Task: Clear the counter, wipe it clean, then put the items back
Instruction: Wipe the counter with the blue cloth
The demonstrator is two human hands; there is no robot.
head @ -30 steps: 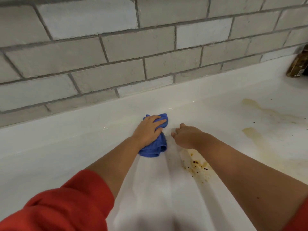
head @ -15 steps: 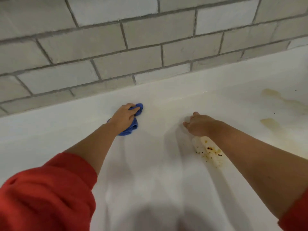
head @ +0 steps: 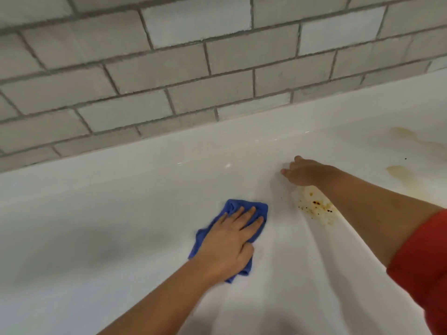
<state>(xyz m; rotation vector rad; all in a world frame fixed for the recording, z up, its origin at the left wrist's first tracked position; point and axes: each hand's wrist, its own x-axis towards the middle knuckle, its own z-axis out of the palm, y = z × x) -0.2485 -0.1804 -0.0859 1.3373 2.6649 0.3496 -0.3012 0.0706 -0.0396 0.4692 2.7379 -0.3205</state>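
Mid-wipe, by the look of it: pressing the blue cloth [head: 232, 206] flat onto the white counter [head: 121, 226] with the left hand [head: 229, 240], 4 fingers straight and spread on top, thumb lying along the cloth's right edge, nothing pinched or gripped. Bracing with the right hand [head: 304, 171] farther back and to the right, near the foot of the grey tile wall [head: 217, 68], fingers loosely bent toward the surface and apparently holding nothing, though too blurred to be sure. To do this well, bear down through the palm rather than the fingertips so the whole cloth stays in contact. Head next for the brown speckled stain [head: 315, 207] just right of the cloth, partly under the right forearm; lift that arm clear first. Probably dried on, so work it with short, firm, overlapping passes instead of 1 long sweep, which would likely smear it. Refold to a fresh face before moving on to the 2 yellowish smears [head: 399, 172] well off to the right. Draw each pass toward the front edge, not back into the seam under the tiles, where grime could lodge. Watch the red sleeve [head: 425, 262] near the wet patches. Judged roughly halfway: left portion looking clean, right portion not yet wiped, nothing returned.
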